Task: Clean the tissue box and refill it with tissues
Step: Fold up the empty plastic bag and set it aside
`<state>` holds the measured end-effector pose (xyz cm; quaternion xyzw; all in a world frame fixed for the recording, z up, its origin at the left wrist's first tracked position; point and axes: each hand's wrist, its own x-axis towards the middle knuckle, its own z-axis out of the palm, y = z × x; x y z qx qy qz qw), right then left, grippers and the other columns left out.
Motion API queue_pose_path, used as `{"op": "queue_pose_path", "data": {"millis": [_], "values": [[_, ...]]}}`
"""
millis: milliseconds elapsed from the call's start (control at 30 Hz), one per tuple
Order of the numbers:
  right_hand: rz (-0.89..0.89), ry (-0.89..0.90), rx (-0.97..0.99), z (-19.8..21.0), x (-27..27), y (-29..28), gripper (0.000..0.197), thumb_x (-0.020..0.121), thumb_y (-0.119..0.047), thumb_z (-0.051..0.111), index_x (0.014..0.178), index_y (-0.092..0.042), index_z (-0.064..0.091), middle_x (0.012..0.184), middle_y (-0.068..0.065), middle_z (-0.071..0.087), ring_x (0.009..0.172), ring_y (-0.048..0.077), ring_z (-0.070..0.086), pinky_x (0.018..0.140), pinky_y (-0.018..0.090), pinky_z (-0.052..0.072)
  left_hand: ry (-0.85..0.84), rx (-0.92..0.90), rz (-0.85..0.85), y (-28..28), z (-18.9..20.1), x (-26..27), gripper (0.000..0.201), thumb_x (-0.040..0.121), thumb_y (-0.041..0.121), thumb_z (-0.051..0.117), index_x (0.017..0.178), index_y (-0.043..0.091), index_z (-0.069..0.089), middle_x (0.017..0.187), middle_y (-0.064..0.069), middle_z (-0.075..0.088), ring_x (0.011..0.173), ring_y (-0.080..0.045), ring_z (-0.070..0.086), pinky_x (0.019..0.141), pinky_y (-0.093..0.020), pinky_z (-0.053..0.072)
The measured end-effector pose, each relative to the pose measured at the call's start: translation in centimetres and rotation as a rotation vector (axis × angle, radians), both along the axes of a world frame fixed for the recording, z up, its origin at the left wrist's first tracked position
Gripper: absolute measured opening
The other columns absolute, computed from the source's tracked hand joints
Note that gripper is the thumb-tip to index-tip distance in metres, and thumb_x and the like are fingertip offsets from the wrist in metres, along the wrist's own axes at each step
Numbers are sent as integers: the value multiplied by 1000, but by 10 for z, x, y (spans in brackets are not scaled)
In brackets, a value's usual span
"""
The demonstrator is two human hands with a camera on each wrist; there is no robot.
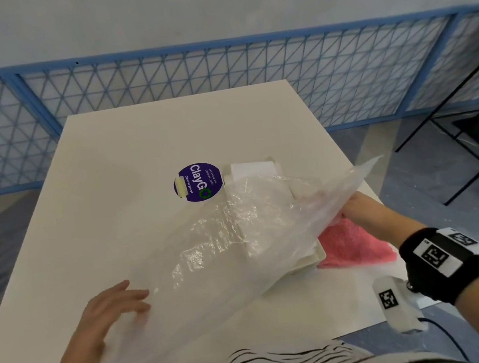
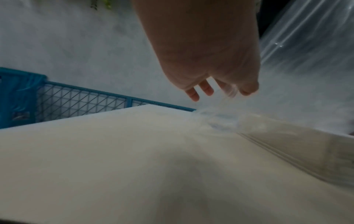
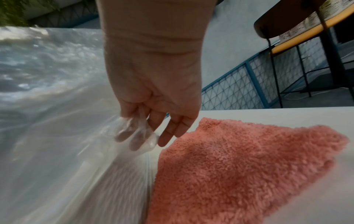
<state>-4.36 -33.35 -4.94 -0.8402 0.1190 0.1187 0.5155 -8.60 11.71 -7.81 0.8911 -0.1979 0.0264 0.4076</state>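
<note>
A striped black-and-white sleeve or shirt front [image 1: 282,361] fills the near bottom of the head view, just past the worktop's near edge. The cream rectangular worktop [image 1: 127,152] carries everything else.

The left hand [image 1: 110,312] is near the worktop's near left corner, fingers spread and fairly straight, lying against the near end of a large clear crinkled plastic bag [image 1: 224,242]. In the left wrist view the fingertips [image 2: 193,95] point down at the worktop and the thumb side meets the film [image 2: 306,45]; whether any finger pinches it, I cannot tell, since the picture is blurred.

The right hand [image 1: 364,212], by the worktop's right edge, holds the far end of the bag up off the worktop. The right wrist view shows two of its fingers [image 3: 134,136] wrapped inside the bunched film [image 3: 57,106], pinching it, while the other fingers hang loose just above a pink fluffy cloth [image 3: 239,166].

The bag stretches diagonally between both hands, draped over the white rectangular tissue box [image 1: 307,260], which sits right of the worktop's middle and shows only through and below the film. The pink cloth [image 1: 356,245] lies touching the box's right side, at the right edge. A round purple sticker with white lettering [image 1: 198,183] is stuck on the worktop just left of the box's far end.
</note>
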Motion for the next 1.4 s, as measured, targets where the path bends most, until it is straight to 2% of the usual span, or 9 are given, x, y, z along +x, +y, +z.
{"op": "queue_pose_path", "data": {"millis": [100, 233, 400, 600, 800, 900, 1033, 1133, 1400], "values": [[-33, -29, 57, 7, -4, -8, 24, 89, 1, 50, 90, -16, 67, 74, -10, 63, 64, 4, 55, 64, 17, 44, 154, -222, 284, -16, 8, 5, 27, 94, 10, 54, 76, 24, 69, 80, 30, 69, 86, 9, 59, 74, 5, 37], [-76, -2, 150, 8, -7, -19, 21, 94, 0, 44, 88, -10, 61, 74, -6, 55, 59, 2, 45, 57, 15, 38, 273, -420, 477, -30, 10, 28, 34, 102, 16, 38, 80, 10, 63, 82, -4, 70, 78, -3, 65, 79, -12, 49], [-184, -25, 239, 5, 3, -16, 42, 92, -46, 44, 84, -8, 61, 75, 4, 60, 69, 15, 54, 72, 24, 44, 337, -552, 614, -36, 4, 47, 35, 103, 23, 35, 74, 11, 51, 73, -8, 57, 69, -12, 61, 69, -27, 53], [-351, -91, 21, -7, 23, -6, 41, 92, -40, 57, 57, -17, 53, 70, 6, 49, 71, 19, 45, 68, 31, 37, 562, -616, 660, -25, -9, 56, 33, 102, 13, 38, 73, 5, 50, 75, -11, 47, 76, -23, 56, 63, -28, 60], [-429, -63, -371, -5, 30, -2, 38, 85, -43, 65, 111, -17, 54, 102, 5, 60, 95, 24, 53, 89, 39, 40, 809, -548, 623, -13, -13, 44, 21, 95, 2, 43, 74, 6, 43, 77, -11, 40, 81, -25, 52, 78, -35, 49], [-269, -318, -738, 3, 30, 21, 66, 82, -62, 53, 135, -23, 42, 125, 7, 53, 117, 27, 46, 100, 45, 32, 934, -651, 679, -13, -7, 46, 25, 95, 14, 50, 72, 10, 44, 68, -9, 36, 60, -18, 51, 68, -36, 60], [386, -549, -636, 13, 16, 85, 92, 78, -80, 22, 149, -22, 24, 153, 6, 30, 140, 23, 26, 115, 41, 18, 1025, -731, 731, -19, 9, 51, 22, 89, 26, 61, 75, 9, 59, 47, 0, 56, 63, -19, 47, 50, -23, 55], [783, -435, -710, 1, 6, 124, 101, 74, -79, 30, 152, -23, -1, 161, -1, -2, 148, 17, -3, 118, 35, -7, 1073, -788, 698, -17, 10, 54, 10, 89, 13, 60, 80, 10, 62, 71, -4, 61, 65, -16, 47, 42, -17, 47], [864, -366, -791, -13, 1, 155, 104, 84, -61, 54, 151, -14, -11, 160, 6, -11, 148, 19, -10, 117, 33, -12, 902, -789, 425, -21, 51, 54, 19, 92, 6, 46, 95, 16, 62, 82, -3, 63, 73, -13, 58, 53, -22, 54]]}}
